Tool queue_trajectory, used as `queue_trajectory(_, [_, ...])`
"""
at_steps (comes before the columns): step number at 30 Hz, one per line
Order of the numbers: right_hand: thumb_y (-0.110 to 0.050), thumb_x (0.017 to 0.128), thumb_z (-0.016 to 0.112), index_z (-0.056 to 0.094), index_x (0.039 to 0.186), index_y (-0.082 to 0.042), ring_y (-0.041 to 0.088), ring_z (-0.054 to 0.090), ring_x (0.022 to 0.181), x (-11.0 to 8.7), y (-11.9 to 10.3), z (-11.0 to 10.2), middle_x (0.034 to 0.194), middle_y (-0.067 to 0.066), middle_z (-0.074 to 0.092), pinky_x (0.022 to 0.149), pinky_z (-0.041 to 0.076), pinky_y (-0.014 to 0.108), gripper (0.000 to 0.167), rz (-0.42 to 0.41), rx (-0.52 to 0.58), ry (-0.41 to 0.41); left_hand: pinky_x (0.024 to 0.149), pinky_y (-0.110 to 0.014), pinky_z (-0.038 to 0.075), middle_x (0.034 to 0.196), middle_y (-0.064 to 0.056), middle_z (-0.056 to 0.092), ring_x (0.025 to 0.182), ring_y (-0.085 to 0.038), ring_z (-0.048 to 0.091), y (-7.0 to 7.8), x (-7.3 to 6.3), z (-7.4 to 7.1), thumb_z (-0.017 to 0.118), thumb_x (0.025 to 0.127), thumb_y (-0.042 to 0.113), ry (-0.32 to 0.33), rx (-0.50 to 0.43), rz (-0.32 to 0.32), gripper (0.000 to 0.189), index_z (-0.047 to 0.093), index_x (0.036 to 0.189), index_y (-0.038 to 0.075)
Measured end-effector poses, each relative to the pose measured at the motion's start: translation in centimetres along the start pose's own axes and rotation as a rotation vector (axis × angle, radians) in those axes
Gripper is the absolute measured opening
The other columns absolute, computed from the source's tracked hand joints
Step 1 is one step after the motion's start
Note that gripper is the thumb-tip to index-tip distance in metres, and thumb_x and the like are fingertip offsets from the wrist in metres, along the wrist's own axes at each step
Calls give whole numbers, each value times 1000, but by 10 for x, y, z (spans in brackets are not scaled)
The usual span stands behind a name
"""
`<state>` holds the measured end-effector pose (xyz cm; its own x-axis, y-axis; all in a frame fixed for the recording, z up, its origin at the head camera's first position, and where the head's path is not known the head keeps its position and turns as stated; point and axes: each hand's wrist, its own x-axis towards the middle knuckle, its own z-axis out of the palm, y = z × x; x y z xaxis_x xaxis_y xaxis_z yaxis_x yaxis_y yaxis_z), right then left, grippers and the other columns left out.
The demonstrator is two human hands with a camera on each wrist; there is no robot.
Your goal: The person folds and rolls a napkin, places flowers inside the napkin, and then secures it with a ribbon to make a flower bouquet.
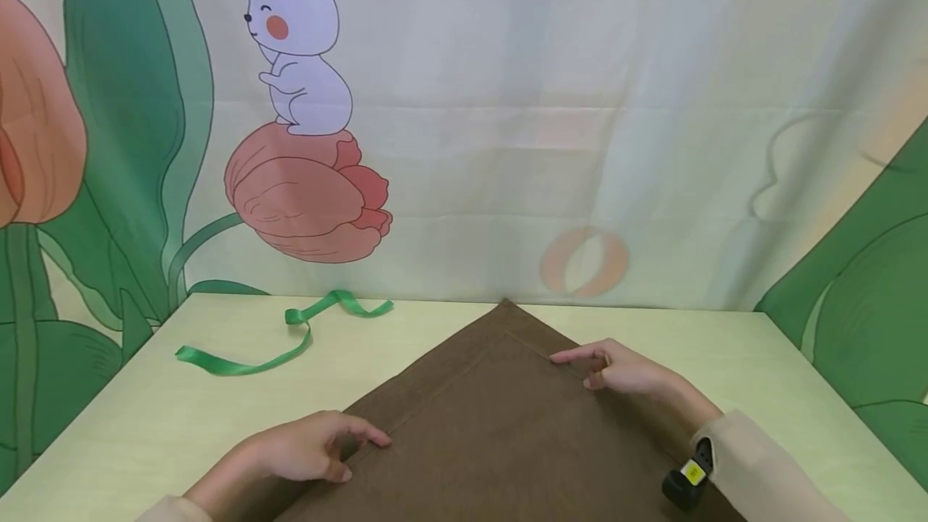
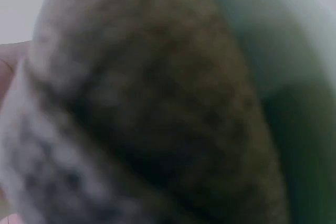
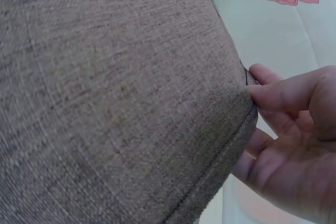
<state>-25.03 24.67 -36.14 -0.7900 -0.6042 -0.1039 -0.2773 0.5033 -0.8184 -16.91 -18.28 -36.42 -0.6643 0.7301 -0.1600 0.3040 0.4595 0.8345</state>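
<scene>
A brown woven cloth [image 1: 500, 425] with a stitched hem lies over the table, one corner pointing away toward the backdrop. My left hand [image 1: 304, 449] grips its left edge, index finger over the hem and thumb below. On the right edge, nearer the far corner, my right hand [image 1: 631, 369] pinches the hem. The right wrist view shows that thumb on the cloth's border [image 3: 210, 171], other fingers behind it. In the left wrist view blurred brown fabric [image 2: 157, 77] fills most of the picture and hides nearly all of the hand.
A curled green ribbon [image 1: 225, 366] lies on the pale table [image 1: 761, 377], left of the cloth. Behind the table hangs a printed backdrop [image 1: 471, 143] with a rabbit and tulips. A black wrist device [image 1: 680, 490] sits at the right cuff, over the cloth.
</scene>
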Motion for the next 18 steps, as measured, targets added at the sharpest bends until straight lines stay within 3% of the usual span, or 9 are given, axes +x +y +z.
queue_trajectory(1, [11, 76, 51, 55, 124, -3, 16, 43, 74, 1, 1, -1, 127, 20, 50, 69, 36, 29, 50, -3, -4, 4, 50, -18, 36, 116, -14, 54, 47, -4, 28, 0, 1, -1, 61, 74, -9, 7, 11, 3, 48, 56, 120, 5])
queue_trajectory(4, [11, 77, 52, 55, 124, -3, 16, 45, 80, 4, 1, -4, 128, 18, 50, 69, 36, 28, 49, -6, -18, 17, 50, -17, 35, 112, -12, 53, 47, -4, 28, -1, 4, -4, 61, 74, -9, 17, 47, 16, 49, 55, 120, 6])
queue_trajectory(5, [11, 77, 51, 55, 124, -3, 19, 47, 84, 5, 1, -5, 128, 19, 50, 70, 38, 28, 49, -11, -25, 19, 49, -17, 35, 111, -12, 53, 47, -4, 28, -1, 5, -6, 61, 74, -9, 20, 60, 19, 49, 55, 121, 6])
queue_trajectory(7, [11, 77, 51, 55, 124, -3, 25, 44, 108, 7, 2, -7, 130, 18, 49, 75, 38, 30, 49, -19, -46, 25, 49, -17, 34, 110, -11, 53, 47, -4, 28, -1, 8, -8, 60, 74, -10, 26, 84, 21, 50, 55, 121, 7])
queue_trajectory(9, [12, 77, 50, 56, 123, -4, 27, 39, 115, 10, 2, -8, 131, 18, 48, 73, 39, 30, 49, -21, -65, 31, 50, -18, 35, 112, -12, 53, 47, -4, 28, -1, 11, -10, 59, 74, -11, 30, 98, 20, 50, 56, 121, 7])
queue_trajectory(11, [12, 76, 49, 55, 124, -2, 27, 43, 106, 13, 3, -11, 131, 20, 47, 67, 39, 28, 50, -28, -78, 33, 50, -18, 35, 112, -13, 53, 47, -5, 27, -2, 14, -12, 59, 75, -11, 36, 113, 10, 50, 56, 121, 8])
queue_trajectory(13, [13, 76, 48, 54, 124, -2, 23, 45, 88, 17, 5, -13, 131, 21, 46, 60, 36, 27, 51, -21, -76, 36, 50, -18, 35, 113, -13, 53, 47, -5, 27, -2, 18, -14, 59, 75, -11, 42, 121, 2, 50, 56, 121, 8])
queue_trajectory(18, [11, 77, 50, 52, 127, -2, 15, 43, 71, 26, 11, -21, 133, 21, 45, 61, 36, 25, 51, -21, -59, 39, 53, -19, 35, 113, -10, 53, 50, -7, 32, -6, 24, -23, 57, 76, -12, 57, 94, -11, 51, 55, 123, 9])
